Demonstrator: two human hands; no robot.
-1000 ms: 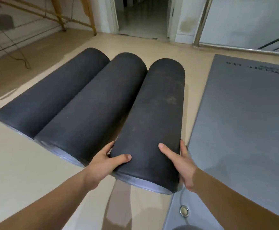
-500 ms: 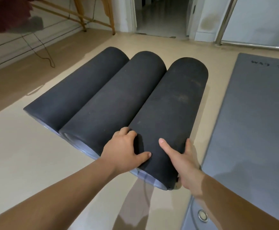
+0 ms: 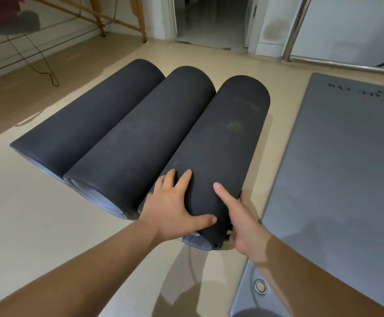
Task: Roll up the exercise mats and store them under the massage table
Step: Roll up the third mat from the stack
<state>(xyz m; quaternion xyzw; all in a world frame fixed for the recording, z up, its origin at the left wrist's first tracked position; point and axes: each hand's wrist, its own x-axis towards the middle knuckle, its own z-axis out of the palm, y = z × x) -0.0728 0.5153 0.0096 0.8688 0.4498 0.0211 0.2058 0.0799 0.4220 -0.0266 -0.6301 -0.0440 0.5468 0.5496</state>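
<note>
1. Here we are over three dark rolled mats, lying side by side on the floor [image 3: 38, 225] and touching: the left roll [image 3: 90, 124], the middle roll [image 3: 145, 138] and the right roll [image 3: 223, 138].
2. Our left hand [image 3: 172, 209] clasps the right roll's near end. Its fingers run up toward the groove against the middle roll and its thumb lies across the top.
3. Our right hand [image 3: 243, 223] grasps that same end from the opposite side, thumb up on top and fingers wrapped round the flank, mostly hidden.
4. Just right of the right roll, a grey flat mat [image 3: 346, 179] lies spread out, with a metal eyelet [image 3: 260, 287] at its near corner.
5. Well beyond the right roll and off to the left, the wooden legs of the bench [image 3: 140, 21] stand by the wall.
6. Straight beyond the right roll, a doorway [image 3: 209, 19] stands open.
</note>
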